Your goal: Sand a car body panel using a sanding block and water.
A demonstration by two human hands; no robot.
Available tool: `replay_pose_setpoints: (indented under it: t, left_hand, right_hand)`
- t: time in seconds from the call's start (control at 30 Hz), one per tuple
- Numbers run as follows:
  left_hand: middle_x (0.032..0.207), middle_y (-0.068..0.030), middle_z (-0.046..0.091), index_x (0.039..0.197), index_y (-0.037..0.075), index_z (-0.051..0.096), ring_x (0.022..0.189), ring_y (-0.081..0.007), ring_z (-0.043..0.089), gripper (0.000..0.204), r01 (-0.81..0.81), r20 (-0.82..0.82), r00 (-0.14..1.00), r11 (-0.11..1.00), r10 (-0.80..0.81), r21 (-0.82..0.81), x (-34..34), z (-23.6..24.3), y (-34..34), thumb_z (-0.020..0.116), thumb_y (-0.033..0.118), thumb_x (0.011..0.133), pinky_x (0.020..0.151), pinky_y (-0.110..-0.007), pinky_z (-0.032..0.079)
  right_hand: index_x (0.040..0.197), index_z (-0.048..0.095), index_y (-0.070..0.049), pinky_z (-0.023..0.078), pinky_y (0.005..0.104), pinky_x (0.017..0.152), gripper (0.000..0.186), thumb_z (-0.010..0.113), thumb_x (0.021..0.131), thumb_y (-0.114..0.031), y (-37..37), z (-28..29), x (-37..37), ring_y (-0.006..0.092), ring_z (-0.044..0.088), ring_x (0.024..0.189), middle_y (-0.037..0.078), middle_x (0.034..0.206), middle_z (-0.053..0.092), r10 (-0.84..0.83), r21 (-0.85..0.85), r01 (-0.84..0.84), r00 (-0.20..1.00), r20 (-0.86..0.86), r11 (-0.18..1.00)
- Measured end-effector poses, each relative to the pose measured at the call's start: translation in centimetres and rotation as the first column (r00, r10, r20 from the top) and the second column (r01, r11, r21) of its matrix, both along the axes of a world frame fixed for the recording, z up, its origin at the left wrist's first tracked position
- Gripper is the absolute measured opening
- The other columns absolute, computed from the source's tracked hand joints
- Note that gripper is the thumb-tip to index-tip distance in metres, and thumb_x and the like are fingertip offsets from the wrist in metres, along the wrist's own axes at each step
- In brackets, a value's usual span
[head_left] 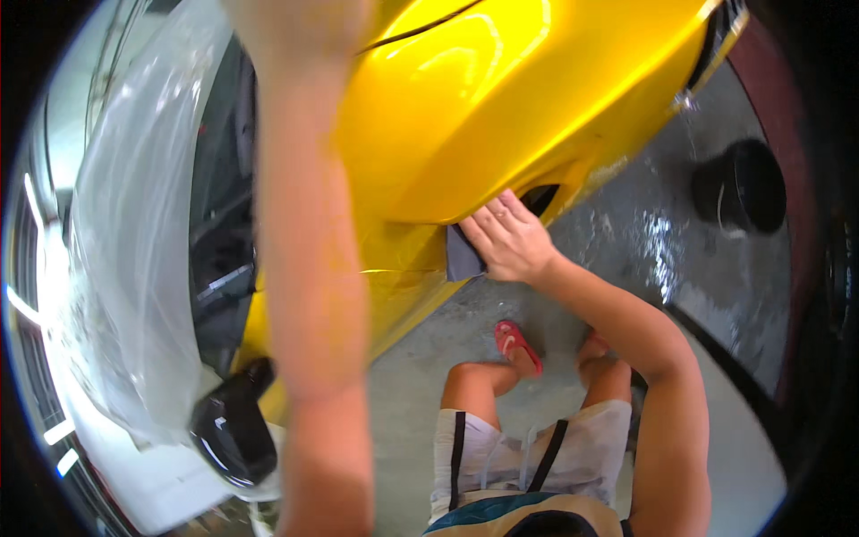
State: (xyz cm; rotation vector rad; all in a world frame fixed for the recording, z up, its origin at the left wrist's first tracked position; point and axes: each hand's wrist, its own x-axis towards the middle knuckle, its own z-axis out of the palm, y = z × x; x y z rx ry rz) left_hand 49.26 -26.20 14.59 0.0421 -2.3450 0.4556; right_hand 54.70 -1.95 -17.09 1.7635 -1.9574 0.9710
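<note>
Bright yellow bodywork of a car (420,170) fills the upper middle. My right hand (514,240) presses against its side, beside a dark opening in the panel, fingers stretched together. Under the fingers and palm is a dark grey flat piece (464,257), cloth or pad; its far part is hidden by the hand. My left arm reaches up across the car, and my left hand (300,27) is at the top edge, close to the camera and smeared by motion. Its fingers cannot be made out. A thin black line runs over the panel beside it.
Clear plastic sheeting (134,233) drapes over the car's window area at left, above a black side mirror (234,431). A black bucket (754,188) stands on the wet grey floor (626,233) at right. My feet are in red sandals (517,345).
</note>
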Motion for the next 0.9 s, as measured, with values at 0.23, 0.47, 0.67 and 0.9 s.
replay_pose_setpoints:
  t: [0.23,0.47,0.67,0.9]
  left_hand:
    - [0.075,-0.0144,0.059,0.080,0.002,0.056,0.063,-0.0256,0.053,0.039,0.607,-0.853,0.518,0.731,-0.067,0.311,18.2,-24.9,18.1,0.038,0.027,0.104,0.056,-0.039,0.043]
    - [0.085,-0.0119,0.066,0.090,0.002,0.065,0.066,-0.0259,0.060,0.018,0.677,-0.607,0.708,0.595,-0.362,0.434,25.7,-42.2,22.7,0.049,0.010,0.093,0.056,-0.039,0.046]
    - [0.085,-0.0090,0.063,0.093,0.002,0.068,0.068,-0.0250,0.058,0.013,0.737,-0.375,0.673,0.543,-0.637,0.402,23.0,-51.1,24.1,0.063,0.010,0.084,0.060,-0.038,0.048]
    - [0.085,-0.0087,0.062,0.089,0.004,0.066,0.064,-0.0243,0.059,0.013,0.542,-0.213,0.832,0.665,-0.513,0.515,25.5,-49.5,23.7,0.070,0.008,0.077,0.057,-0.034,0.048]
  right_hand:
    - [0.148,0.054,-0.012,0.030,0.0410,0.124,0.056,0.047,0.093,-0.024,3.4,0.1,-6.9,0.0187,0.052,0.139,0.005,0.151,0.055,0.093,0.067,-0.071,0.900,-0.426,0.995]
    - [0.148,0.050,-0.002,0.042,0.0427,0.114,0.055,0.043,0.096,-0.019,-0.5,3.7,-5.5,0.0236,0.056,0.137,0.012,0.159,0.046,0.156,-0.040,-0.249,0.713,-0.683,0.968]
    - [0.144,0.048,0.004,0.036,0.0467,0.119,0.059,0.050,0.088,-0.016,-2.9,5.2,-2.7,0.0330,0.047,0.144,0.018,0.157,0.046,0.241,-0.084,-0.405,0.684,-0.689,0.910]
    - [0.148,0.042,0.004,0.031,0.0464,0.124,0.068,0.056,0.084,-0.012,-0.1,4.4,-5.9,0.0335,0.043,0.146,0.022,0.157,0.043,0.208,-0.001,-0.288,0.695,-0.689,0.958]
